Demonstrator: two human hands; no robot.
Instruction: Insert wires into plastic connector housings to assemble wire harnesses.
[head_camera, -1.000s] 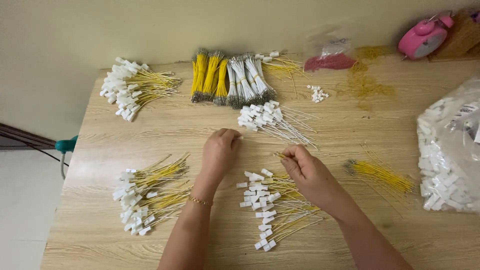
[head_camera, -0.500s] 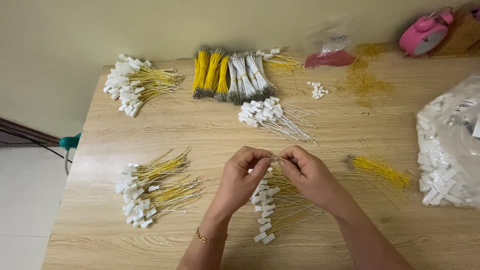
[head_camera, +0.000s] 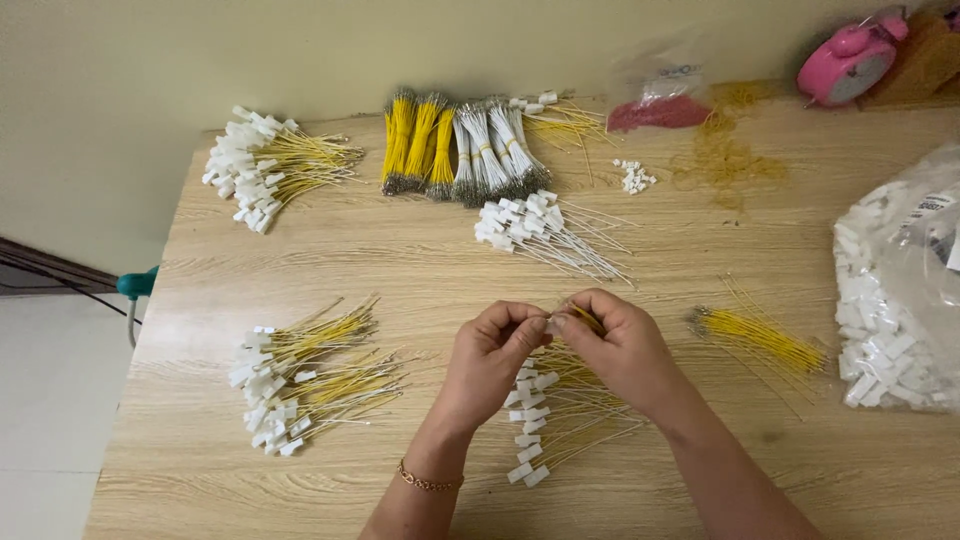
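A person's left hand (head_camera: 490, 355) and right hand (head_camera: 620, 345) are meeting over the middle of a wooden table (head_camera: 400, 270), fingertips pinching a thin yellow wire (head_camera: 585, 318) and a small white plastic connector (head_camera: 550, 326) between them, both hands closed in a fine grip. Using the hands as the landmark: directly beneath them is lying a pile of finished yellow wires with white connectors (head_camera: 545, 420); to their left, a similar heap (head_camera: 300, 375); to their right, a loose bunch of bare yellow wires (head_camera: 760, 335). Beyond the hands are sitting white-wired connectors (head_camera: 540, 230), bundled yellow and white wires (head_camera: 455, 145), and, further left, another tipped pile (head_camera: 270, 165).

The wire looks featherlight and springy, the connector hard, slick and easily dropped; gripping the wire close to its stripped end would likely be steadiest.

Far right of the hands, a clear plastic bag of white connectors (head_camera: 895, 300) is bearing a white label; behind, a clear bag with red contents (head_camera: 660, 100) and a pink alarm clock (head_camera: 850, 60).
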